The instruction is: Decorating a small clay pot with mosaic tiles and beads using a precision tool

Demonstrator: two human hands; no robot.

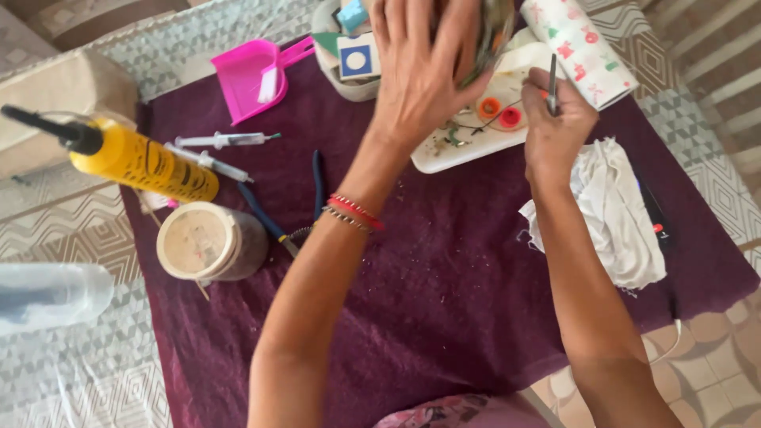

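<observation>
Fingers of left hand (420, 71) spread, cupping a blurred roundish object (493, 32) at top edge, above white tray (444, 154). Right hand (555, 119) pinches thin dark tool (552, 83) upright over tray. White rag (622, 214), pliers (289, 210), yellow tube (143, 162) on purple cloth (444, 293).

arms: bare | left wrist: red and beaded bracelets (354, 212) | lap: floral fabric (452, 412)

Below the white tray (456, 150) the purple cloth (444, 293) lies open, crossed only by the two forearms. Left of the tray, pliers (277, 218), syringes (222, 150), a round tub (208, 242) and a yellow cartridge (139, 162) crowd the way; right of it a crumpled white rag (622, 214) blocks.
</observation>
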